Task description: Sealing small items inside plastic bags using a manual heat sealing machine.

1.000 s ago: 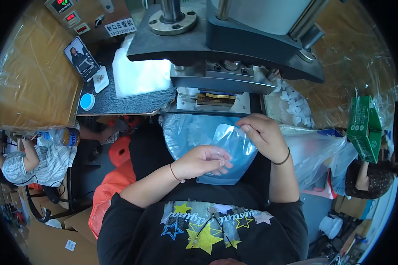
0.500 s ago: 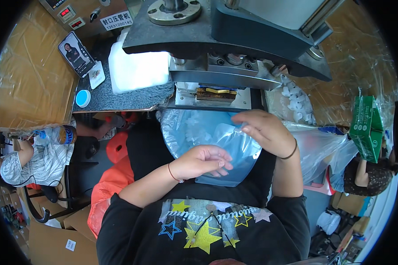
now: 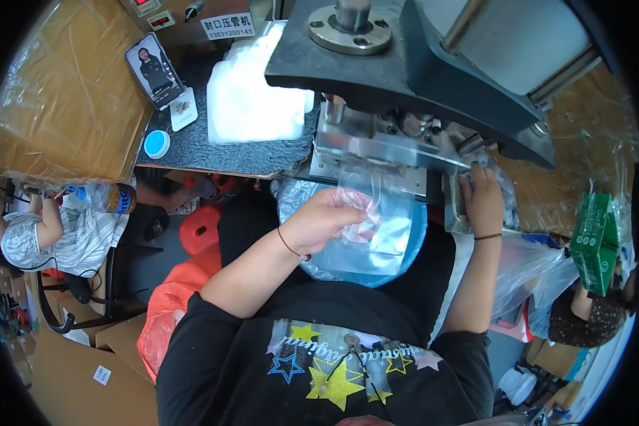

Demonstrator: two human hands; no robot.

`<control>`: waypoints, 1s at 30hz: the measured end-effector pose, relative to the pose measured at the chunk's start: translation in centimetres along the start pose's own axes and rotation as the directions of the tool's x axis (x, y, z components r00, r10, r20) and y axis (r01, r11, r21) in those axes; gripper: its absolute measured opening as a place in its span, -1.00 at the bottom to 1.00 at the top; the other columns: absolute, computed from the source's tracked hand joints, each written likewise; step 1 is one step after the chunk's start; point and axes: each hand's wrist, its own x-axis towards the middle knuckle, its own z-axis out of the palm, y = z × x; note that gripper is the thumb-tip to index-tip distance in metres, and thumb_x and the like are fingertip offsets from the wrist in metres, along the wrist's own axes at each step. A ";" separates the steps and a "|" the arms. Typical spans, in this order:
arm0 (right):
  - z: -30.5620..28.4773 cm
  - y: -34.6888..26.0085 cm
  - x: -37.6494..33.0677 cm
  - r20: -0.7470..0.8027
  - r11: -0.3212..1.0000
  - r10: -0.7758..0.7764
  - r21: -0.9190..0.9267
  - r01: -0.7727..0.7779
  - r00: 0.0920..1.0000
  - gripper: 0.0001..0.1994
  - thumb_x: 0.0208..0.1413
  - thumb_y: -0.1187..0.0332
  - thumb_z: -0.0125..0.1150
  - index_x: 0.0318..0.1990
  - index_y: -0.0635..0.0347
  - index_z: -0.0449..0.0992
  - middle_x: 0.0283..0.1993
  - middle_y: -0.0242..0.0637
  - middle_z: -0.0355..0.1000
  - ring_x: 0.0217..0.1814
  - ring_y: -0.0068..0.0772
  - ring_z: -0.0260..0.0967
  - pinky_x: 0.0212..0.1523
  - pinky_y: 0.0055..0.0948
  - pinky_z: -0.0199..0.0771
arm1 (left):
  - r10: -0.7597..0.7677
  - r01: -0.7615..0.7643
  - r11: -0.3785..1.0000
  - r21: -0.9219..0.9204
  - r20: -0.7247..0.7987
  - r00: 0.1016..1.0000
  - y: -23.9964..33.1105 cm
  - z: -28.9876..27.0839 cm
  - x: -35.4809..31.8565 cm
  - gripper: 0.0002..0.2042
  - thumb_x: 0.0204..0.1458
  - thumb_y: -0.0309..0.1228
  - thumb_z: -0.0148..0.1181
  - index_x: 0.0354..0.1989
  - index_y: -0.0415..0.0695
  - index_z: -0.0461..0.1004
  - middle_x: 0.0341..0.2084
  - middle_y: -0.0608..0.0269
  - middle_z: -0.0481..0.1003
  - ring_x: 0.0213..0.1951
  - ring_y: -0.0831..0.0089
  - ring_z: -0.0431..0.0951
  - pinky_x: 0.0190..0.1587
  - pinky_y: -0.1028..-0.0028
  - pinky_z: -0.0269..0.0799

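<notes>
My left hand (image 3: 326,219) is closed on a clear plastic bag (image 3: 385,245), thumb on top. The bag's upper edge reaches the front of the press (image 3: 397,145), and its lower part hangs over a bin with a blue liner (image 3: 289,206). My right hand (image 3: 484,202) is stretched out to the right of the press, over a tray (image 3: 457,206) with small whitish plastic pieces (image 3: 505,186). Its thumb and fingers look apart, with the fingertips partly lost among the pieces. Whether they touch one is hard to see.
A stack of white translucent bags (image 3: 252,99) lies on the grey cloth-covered table (image 3: 227,153). Beside it are a phone (image 3: 154,71) and a blue-lidded jar (image 3: 157,144). Large cartons (image 3: 64,99) stand left and right. A green box (image 3: 593,243) is at far right; other people sit at both sides.
My left hand has lifted the clear bag from the bin up to the press. My right hand has left the bag and moved right, to the tray of small pieces. The view has shifted slightly.
</notes>
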 end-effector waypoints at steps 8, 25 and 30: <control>1.0 2.0 -1.1 -0.197 0.995 -0.103 -0.010 0.103 0.975 -0.71 0.14 0.35 0.26 -0.01 0.23 0.50 -0.09 -0.03 0.49 -0.09 0.11 0.45 -0.06 -0.10 0.45 | 0.894 -0.147 -0.011 0.989 0.076 0.443 4.8 -5.2 -0.6 -0.37 0.17 -0.30 0.24 0.34 -0.23 0.12 0.20 -0.22 0.26 0.21 0.02 0.35 0.19 0.09 0.34; -5.0 -11.1 -3.6 -0.190 0.663 -0.170 0.703 0.255 0.967 -0.78 0.13 0.31 0.32 -0.18 0.27 0.56 -0.34 -0.12 0.47 -0.36 -0.13 0.42 -0.31 -0.31 0.41 | 0.641 -0.322 0.220 0.921 0.113 0.759 1.1 -0.9 -6.3 -0.91 0.10 -0.47 0.24 -0.26 -0.19 0.60 -0.43 0.17 0.61 -0.34 0.39 0.64 -0.24 0.45 0.50; -6.0 -14.3 -1.9 -0.193 0.633 -0.265 0.704 0.322 0.945 -0.86 0.10 0.40 0.30 -0.32 0.31 0.56 -0.44 -0.27 0.44 -0.42 -0.41 0.38 -0.37 -0.45 0.32 | 0.355 -0.318 0.825 0.468 0.010 0.935 -2.1 0.8 -4.3 -0.79 0.30 -0.36 0.12 -0.11 -0.26 0.55 -0.30 0.20 0.62 -0.25 0.44 0.64 -0.14 0.48 0.53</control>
